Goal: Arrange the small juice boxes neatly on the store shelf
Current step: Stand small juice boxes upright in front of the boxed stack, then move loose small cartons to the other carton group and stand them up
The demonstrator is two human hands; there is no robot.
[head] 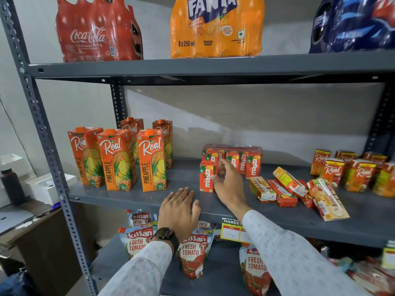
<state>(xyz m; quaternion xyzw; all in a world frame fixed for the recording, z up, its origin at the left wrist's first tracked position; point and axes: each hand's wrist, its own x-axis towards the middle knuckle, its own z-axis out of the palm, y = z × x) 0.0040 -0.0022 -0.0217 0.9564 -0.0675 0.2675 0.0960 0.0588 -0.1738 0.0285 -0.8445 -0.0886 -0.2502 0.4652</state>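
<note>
Resting left hand flat on middle shelf edge, frame center. Touching right hand to upright Maaza box, fingers spread. Lying toppled at right: small juice boxes.

Even indoor light, a diagonal shadow on the back wall, wide-angle bending at blurred edges.
</note>
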